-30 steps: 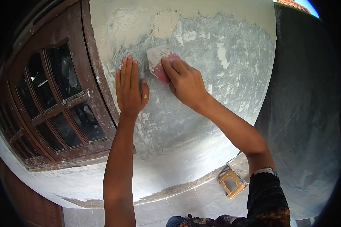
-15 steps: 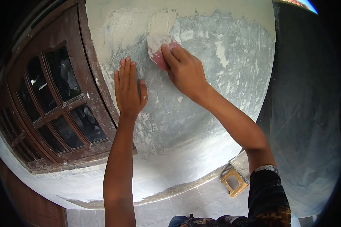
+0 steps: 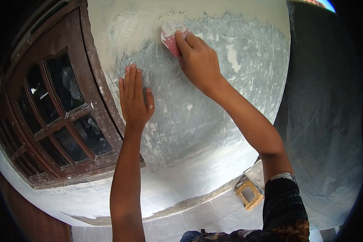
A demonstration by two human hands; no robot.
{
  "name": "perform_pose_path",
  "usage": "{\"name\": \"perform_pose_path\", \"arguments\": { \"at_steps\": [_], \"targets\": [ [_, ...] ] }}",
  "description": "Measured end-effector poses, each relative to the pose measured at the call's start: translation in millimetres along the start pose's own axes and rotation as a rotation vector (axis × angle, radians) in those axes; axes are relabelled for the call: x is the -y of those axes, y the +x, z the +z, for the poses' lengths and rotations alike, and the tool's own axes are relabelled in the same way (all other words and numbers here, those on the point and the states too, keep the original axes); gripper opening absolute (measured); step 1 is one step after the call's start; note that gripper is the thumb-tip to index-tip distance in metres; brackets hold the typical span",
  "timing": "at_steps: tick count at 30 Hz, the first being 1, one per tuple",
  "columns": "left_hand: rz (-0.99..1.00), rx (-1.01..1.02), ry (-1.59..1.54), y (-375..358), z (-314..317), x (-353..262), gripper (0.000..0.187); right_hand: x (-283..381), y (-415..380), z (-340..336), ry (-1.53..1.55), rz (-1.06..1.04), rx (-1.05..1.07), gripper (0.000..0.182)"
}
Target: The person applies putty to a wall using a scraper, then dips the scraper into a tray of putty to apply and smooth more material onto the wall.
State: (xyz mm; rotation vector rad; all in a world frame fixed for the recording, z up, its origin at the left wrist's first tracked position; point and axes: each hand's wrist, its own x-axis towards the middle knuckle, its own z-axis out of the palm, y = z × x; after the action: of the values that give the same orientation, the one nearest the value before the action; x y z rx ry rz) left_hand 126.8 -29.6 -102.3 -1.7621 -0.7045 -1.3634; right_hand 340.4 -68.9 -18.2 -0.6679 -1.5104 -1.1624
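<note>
My right hand [image 3: 201, 64] grips a red putty scraper [image 3: 172, 43] smeared with pale filler, its far edge against the wall [image 3: 197, 117]. Cream-coloured filler [image 3: 129, 32] coats the wall's top and upper left; bare grey patches with light streaks show below it. To the left, my left hand [image 3: 134, 99] lies flat on the wall with fingers stretched upward and thumb apart. It holds nothing, and a pale speck sits on its thumb.
A brown wooden window frame [image 3: 64, 117] with glass panes borders the wall on the left. Dark sheeting [image 3: 326, 121] hangs at the right. A yellow stool [image 3: 249, 194] stands on the grey tiled floor [image 3: 197, 215] by the wall's foot.
My right hand has moved the scraper upward along the wall, over the lower edge of the cream filler. My left hand stays flat in nearly the same place.
</note>
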Motion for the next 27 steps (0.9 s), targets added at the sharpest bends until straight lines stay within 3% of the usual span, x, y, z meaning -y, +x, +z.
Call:
{"name": "perform_pose_path", "arguments": {
  "at_steps": [3,5,6,8,11,14,17,22,25,27],
  "targets": [
    [0.007,-0.008,0.055,0.2,0.4,0.8,0.056,-31.6,20.0,15.7,-0.141,-0.040,-0.066,0.037],
    [-0.002,-0.001,0.020,-0.2,0.9,0.7,0.055,-33.6,0.5,27.7,-0.225,-0.001,0.133,0.037],
    [-0.001,0.001,0.015,-0.5,0.8,0.4,0.055,-23.1,-20.2,25.7,-0.219,-0.048,0.103,0.038],
    [0.001,-0.002,0.019,-0.6,0.3,0.0,0.055,5.6,-63.8,15.2,-0.134,-0.052,0.244,0.040],
    [0.001,0.000,0.012,-0.2,-0.2,0.7,0.056,25.4,-61.2,-5.5,0.084,-0.088,0.173,0.039],
    [0.012,0.003,0.034,-0.9,0.4,1.6,0.056,-3.5,1.5,-5.6,-0.017,0.003,0.004,0.036],
    [0.008,0.007,0.039,-0.3,0.4,1.0,0.056,-29.6,21.9,16.0,-0.151,0.023,0.063,0.035],
    [0.014,-0.003,0.031,0.1,0.6,1.1,0.055,27.8,-66.1,10.2,-0.015,-0.065,0.253,0.037],
    [0.013,-0.004,0.034,0.8,0.3,0.8,0.055,41.6,-57.9,-9.9,0.190,-0.034,0.165,0.037],
    [0.020,0.002,0.038,0.1,0.0,-0.3,0.055,23.7,-13.5,-13.1,0.108,0.089,0.077,0.038]
  ]
}}
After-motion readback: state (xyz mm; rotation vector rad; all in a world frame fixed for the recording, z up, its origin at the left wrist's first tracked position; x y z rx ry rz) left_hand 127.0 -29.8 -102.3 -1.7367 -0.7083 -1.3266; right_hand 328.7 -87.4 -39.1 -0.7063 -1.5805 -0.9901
